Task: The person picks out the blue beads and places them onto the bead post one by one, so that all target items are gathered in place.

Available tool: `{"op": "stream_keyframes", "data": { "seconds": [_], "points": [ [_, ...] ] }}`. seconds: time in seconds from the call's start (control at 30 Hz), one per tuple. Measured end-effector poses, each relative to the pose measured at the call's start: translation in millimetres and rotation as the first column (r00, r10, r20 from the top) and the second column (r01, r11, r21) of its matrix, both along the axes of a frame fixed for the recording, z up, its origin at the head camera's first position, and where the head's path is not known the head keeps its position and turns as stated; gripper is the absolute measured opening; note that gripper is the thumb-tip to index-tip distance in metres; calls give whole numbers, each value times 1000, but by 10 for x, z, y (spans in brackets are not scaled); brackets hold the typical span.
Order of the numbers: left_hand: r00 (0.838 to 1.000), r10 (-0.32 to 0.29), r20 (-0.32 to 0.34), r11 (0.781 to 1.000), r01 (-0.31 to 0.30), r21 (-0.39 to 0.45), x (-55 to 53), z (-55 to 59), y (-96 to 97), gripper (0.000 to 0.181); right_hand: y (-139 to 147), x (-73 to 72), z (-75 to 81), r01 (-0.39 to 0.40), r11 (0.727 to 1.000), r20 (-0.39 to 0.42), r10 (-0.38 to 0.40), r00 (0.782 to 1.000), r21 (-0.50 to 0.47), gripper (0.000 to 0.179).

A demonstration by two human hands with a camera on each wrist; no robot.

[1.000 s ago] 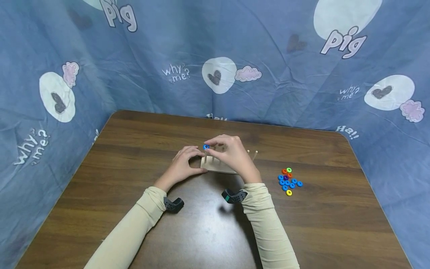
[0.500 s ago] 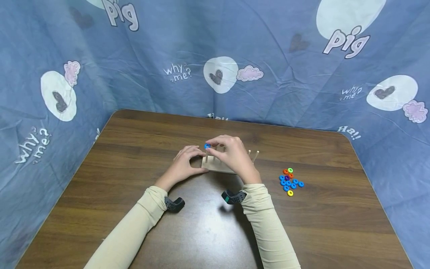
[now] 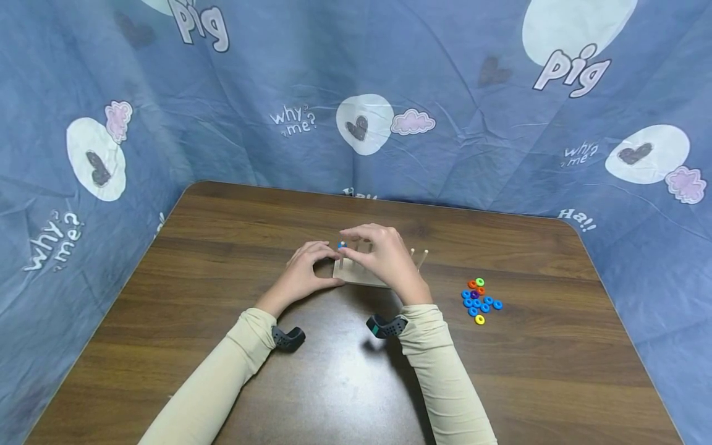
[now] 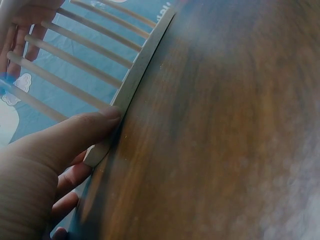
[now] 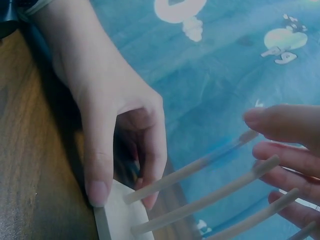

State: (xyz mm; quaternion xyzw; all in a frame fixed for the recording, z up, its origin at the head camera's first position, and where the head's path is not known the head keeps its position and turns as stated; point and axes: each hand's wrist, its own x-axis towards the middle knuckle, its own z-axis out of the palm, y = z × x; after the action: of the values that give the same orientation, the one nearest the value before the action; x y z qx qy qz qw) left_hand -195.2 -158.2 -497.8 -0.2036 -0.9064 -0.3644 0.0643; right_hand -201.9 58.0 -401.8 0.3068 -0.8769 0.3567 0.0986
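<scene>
A pale wooden peg board (image 3: 364,276) stands on the table with a row of upright pegs. At its left end my left hand (image 3: 303,272) grips the base, thumb on the near edge and fingers behind, as the left wrist view also shows. A blue ring (image 3: 342,246) is round the leftmost peg, near its upper part; in the right wrist view it is a blue blur along that peg (image 5: 182,172). My right hand (image 3: 384,256) hovers over the pegs, thumb and index finger parted around the peg's tip, with nothing held between them.
To the right of the board lies a loose group of small rings (image 3: 476,303), mostly blue, with orange, green, purple and yellow ones among them. A blue printed cloth (image 3: 356,167) hangs behind the table's (image 3: 545,346) far edge.
The right thumb and index finger have let go of the blue ring, which has dropped from the tip onto the leftmost peg. The left hand keeps its grip on the board.
</scene>
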Motion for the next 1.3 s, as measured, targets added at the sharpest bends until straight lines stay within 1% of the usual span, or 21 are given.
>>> {"op": "stream_keyframes", "data": {
  "seconds": [0.13, 0.37, 0.43, 0.6, 0.73, 0.87, 1.03, 1.13, 1.3],
  "points": [
    [1000, 1, 10, 1000, -1, -5, -4, 4, -5, 54, 2, 1, 6, 5, 1000, -5, -5, 1000, -5, 35],
    [999, 2, 34, 1000, -1, -6, -21, -27, -12, 56, 11, 16, 26, 3, 1000, 5, -3, 1000, -5, 36],
    [999, -1, 32, 1000, 1, -5, -22, -28, -14, 56, 15, 23, 31, 6, 1000, 7, -6, 1000, -8, 36],
    [999, -2, 42, 1000, 2, -7, -10, 2, -18, 56, 44, 38, 45, 13, 1000, 4, -13, 1000, -29, 35],
    [999, 2, 45, 1000, -1, -13, -1, 27, -17, 58, 122, 55, 79, 17, 998, -7, -18, 1000, -54, 33],
    [999, -2, 43, 1000, 3, -11, -2, 28, -3, 59, 276, 84, 120, 33, 995, -36, -36, 999, -92, 32],
    [999, 11, 52, 1000, -11, -3, 4, 17, 3, 59, 546, 134, 160, 65, 987, -77, -77, 994, -144, 30],
    [998, 19, 64, 1000, -19, 2, 13, 30, 10, 59, 748, 168, 200, 104, 977, -110, -125, 986, -184, 27],
    [998, 18, 68, 1000, -18, -3, 2, 49, 41, 60, 1137, 230, 236, 196, 948, -148, -238, 960, -251, 23]
  ]
}}
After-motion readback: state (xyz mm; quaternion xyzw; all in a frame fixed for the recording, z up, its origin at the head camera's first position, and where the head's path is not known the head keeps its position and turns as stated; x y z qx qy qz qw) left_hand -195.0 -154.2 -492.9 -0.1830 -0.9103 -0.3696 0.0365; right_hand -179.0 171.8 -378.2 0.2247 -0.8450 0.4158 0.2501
